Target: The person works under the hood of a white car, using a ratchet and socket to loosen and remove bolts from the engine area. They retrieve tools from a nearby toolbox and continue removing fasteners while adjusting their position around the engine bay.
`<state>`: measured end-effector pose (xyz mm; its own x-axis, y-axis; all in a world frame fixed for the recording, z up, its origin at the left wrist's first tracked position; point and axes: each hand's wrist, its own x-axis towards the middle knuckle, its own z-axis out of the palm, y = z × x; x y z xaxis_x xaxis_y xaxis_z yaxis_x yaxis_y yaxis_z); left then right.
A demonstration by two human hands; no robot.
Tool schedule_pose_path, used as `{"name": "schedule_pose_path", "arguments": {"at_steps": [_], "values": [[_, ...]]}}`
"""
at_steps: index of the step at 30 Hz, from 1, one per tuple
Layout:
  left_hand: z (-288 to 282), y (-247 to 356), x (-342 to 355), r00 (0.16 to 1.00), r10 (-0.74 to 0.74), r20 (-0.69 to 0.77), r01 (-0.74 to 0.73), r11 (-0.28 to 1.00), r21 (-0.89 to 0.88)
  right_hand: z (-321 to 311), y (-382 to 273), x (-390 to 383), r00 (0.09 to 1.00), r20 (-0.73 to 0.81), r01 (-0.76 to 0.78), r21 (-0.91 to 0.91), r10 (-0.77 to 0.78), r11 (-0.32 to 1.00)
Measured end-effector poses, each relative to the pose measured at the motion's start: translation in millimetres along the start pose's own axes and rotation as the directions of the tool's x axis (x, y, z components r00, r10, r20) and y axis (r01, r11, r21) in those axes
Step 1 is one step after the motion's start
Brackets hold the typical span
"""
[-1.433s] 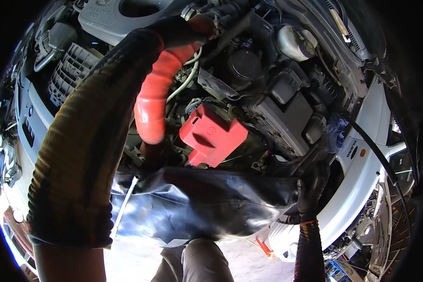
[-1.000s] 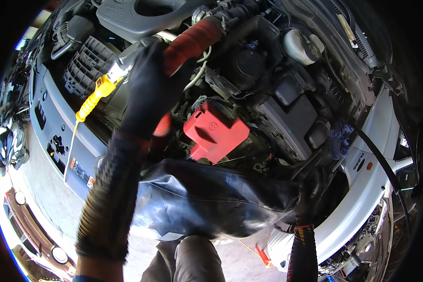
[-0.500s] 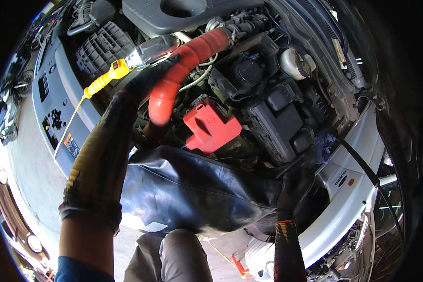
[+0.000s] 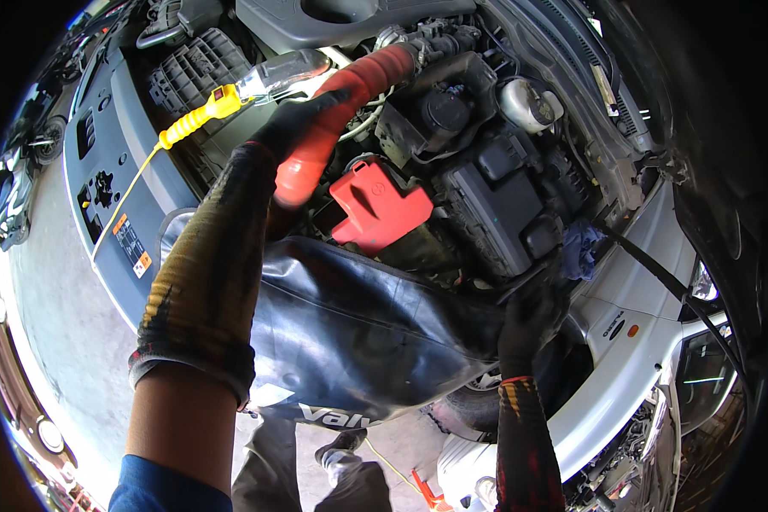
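Observation:
My left hand (image 4: 300, 121), in a dark stained work glove, is closed around a thick red hose (image 4: 363, 78). This hose runs from the engine's upper middle down toward the front of the bay, and my hand and forearm cover part of it. A red plastic cover (image 4: 380, 205) sits just right of the hose's lower end. My right hand (image 4: 529, 328), also gloved, rests at the right end of a black fender cover (image 4: 375, 316). Its fingers blend into the dark material there. A crumpled blue rag (image 4: 582, 250) lies beside that hand.
A yellow-handled work light (image 4: 200, 118) lies left of the hose, its cord trailing over the front panel (image 4: 132, 200). Right of the red cover are a black box (image 4: 495, 218) and a white reservoir (image 4: 529, 106). A dark rod (image 4: 657, 290) slants over the silver fender (image 4: 631, 341).
My left hand has shifted a little up and right on the hose. My right hand stays at the fender cover's end. The view has shifted slightly, and a shoe now shows below.

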<state>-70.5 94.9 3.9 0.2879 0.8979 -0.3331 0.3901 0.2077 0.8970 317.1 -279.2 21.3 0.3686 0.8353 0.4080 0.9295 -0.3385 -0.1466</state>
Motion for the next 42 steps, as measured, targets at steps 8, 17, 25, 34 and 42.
{"name": "schedule_pose_path", "arguments": {"at_steps": [8,17,25,34,42], "values": [[4,2,-23,0.995,-0.009,-0.096,0.007,1.000,-0.016,-4,-4,3,0.996,0.082,-0.033,-0.060,0.037,0.998],[27,29,-37,0.892,0.073,-0.446,0.111,0.921,0.373,-5,-3,3,0.989,0.135,-0.044,-0.150,0.064,0.988],[-6,-8,-11,0.913,0.230,-0.338,-0.078,0.909,0.410,-6,-1,-1,0.990,0.129,-0.049,-0.074,0.058,0.996],[-5,-37,15,0.959,0.174,-0.224,-0.159,0.984,0.082,-4,-1,-3,0.995,0.091,-0.036,-0.033,0.038,0.999],[24,-11,-45,0.970,0.059,-0.237,-0.030,0.992,0.125,3,7,1,0.996,-0.009,0.090,-0.032,-0.090,0.995]]}}
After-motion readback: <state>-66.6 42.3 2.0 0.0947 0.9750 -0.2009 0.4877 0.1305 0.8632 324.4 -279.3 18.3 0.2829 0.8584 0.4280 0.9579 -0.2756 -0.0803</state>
